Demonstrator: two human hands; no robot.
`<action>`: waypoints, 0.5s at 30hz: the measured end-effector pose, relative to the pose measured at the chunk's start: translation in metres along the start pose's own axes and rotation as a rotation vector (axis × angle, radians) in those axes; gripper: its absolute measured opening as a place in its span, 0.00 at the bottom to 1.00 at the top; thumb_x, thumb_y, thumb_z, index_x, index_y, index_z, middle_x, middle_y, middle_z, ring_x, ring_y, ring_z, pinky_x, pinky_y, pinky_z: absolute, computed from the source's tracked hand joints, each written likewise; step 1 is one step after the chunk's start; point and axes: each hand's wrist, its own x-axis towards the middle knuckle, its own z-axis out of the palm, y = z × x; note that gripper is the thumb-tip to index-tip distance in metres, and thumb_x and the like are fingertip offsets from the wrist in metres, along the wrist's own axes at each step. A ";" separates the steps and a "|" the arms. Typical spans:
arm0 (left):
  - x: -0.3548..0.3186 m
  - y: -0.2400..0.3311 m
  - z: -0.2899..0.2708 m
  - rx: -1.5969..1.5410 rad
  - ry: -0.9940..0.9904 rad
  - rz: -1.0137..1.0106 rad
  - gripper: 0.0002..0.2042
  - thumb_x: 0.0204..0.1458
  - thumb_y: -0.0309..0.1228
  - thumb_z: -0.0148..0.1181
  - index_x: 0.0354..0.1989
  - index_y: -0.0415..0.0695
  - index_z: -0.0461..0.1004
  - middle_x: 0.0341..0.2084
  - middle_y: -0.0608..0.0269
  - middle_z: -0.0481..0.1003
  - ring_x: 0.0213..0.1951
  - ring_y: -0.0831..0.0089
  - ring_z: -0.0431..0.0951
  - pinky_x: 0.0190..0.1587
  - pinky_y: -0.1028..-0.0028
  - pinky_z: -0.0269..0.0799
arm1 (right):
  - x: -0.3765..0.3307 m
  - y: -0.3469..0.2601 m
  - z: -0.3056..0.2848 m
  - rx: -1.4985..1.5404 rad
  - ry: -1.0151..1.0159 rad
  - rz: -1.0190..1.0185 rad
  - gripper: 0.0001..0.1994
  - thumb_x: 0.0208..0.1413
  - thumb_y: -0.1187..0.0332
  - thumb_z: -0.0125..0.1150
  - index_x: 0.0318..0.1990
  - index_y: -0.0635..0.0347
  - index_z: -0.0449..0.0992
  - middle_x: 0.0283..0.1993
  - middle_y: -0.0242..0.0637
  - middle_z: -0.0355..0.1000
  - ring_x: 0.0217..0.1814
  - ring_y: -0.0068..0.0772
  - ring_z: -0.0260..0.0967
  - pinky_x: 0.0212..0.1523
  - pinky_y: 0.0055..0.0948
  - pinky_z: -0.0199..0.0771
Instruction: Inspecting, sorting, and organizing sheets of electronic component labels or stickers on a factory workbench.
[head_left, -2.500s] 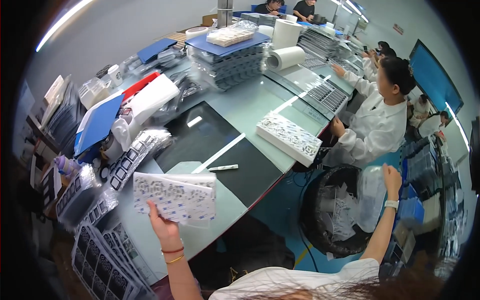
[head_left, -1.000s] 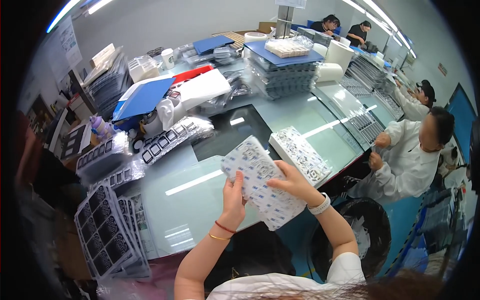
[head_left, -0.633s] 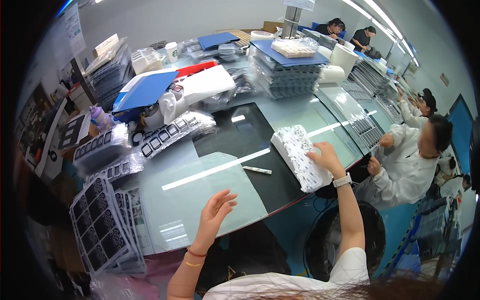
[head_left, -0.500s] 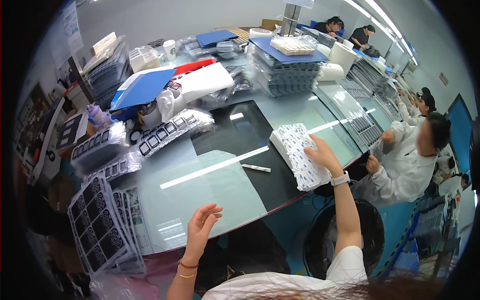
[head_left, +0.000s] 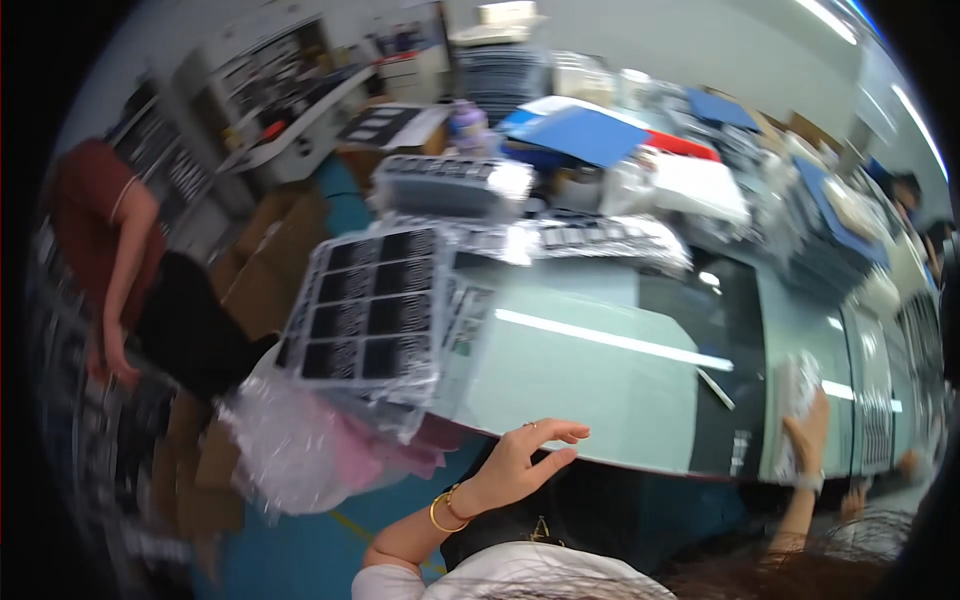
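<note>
My left hand (head_left: pixel 525 462) hovers at the table's front edge, fingers stretched and thumb apart, holding nothing. On the far right, my right hand (head_left: pixel 810 437) grips the near side of a stack of white printed sheets (head_left: pixel 797 385), thumb and fingers against it; motion blurs both. A thin white strip (head_left: pixel 715 388) lies on the dark mat (head_left: pixel 745 320), left of the stack. Between my hands spreads a pale translucent sheet (head_left: pixel 600 375). To the left, clear sheets with black patterned squares (head_left: pixel 370 305) are piled at the table's corner.
Wrapped packs of black frames (head_left: pixel 610 238) and a tray pack (head_left: pixel 450 185) line the back. Behind them are a blue folder (head_left: pixel 585 135) and a white bag (head_left: pixel 695 185). Plastic film (head_left: pixel 290 440) hangs at the left corner. A person in a reddish shirt (head_left: pixel 100 210) stands left, near cardboard boxes (head_left: pixel 265 245).
The view has swung left, so the table appears shifted right and a person at left comes into sight. My left hand has turned palm-down with fingers pointing right. My right hand stays at the stack.
</note>
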 end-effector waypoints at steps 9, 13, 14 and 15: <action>-0.044 0.014 -0.120 1.133 0.599 0.048 0.22 0.52 0.36 0.70 0.54 0.43 0.77 0.56 0.53 0.76 0.57 0.53 0.75 0.63 0.55 0.67 | 0.009 -0.061 -0.016 -0.120 -0.046 -0.034 0.52 0.46 0.60 0.73 0.75 0.66 0.46 0.76 0.64 0.45 0.79 0.64 0.42 0.78 0.42 0.40; -0.044 0.008 -0.124 1.150 0.578 0.023 0.17 0.53 0.36 0.68 0.49 0.43 0.80 0.55 0.52 0.78 0.60 0.53 0.75 0.65 0.55 0.65 | -0.003 -0.131 -0.018 0.230 0.001 -0.253 0.43 0.53 0.65 0.69 0.74 0.65 0.53 0.73 0.58 0.55 0.77 0.58 0.50 0.76 0.41 0.46; -0.041 0.007 -0.122 1.150 0.573 0.023 0.17 0.53 0.36 0.68 0.49 0.43 0.80 0.55 0.52 0.78 0.60 0.53 0.75 0.65 0.55 0.65 | -0.014 -0.165 -0.024 0.297 -0.084 -0.304 0.38 0.55 0.68 0.67 0.72 0.66 0.56 0.71 0.56 0.59 0.75 0.55 0.54 0.74 0.41 0.49; -0.039 0.007 -0.121 1.103 0.606 0.028 0.13 0.53 0.34 0.67 0.45 0.43 0.81 0.52 0.54 0.79 0.59 0.53 0.76 0.65 0.55 0.66 | -0.023 -0.192 -0.027 0.366 -0.171 -0.358 0.34 0.56 0.70 0.65 0.70 0.67 0.60 0.69 0.54 0.64 0.73 0.53 0.58 0.73 0.40 0.53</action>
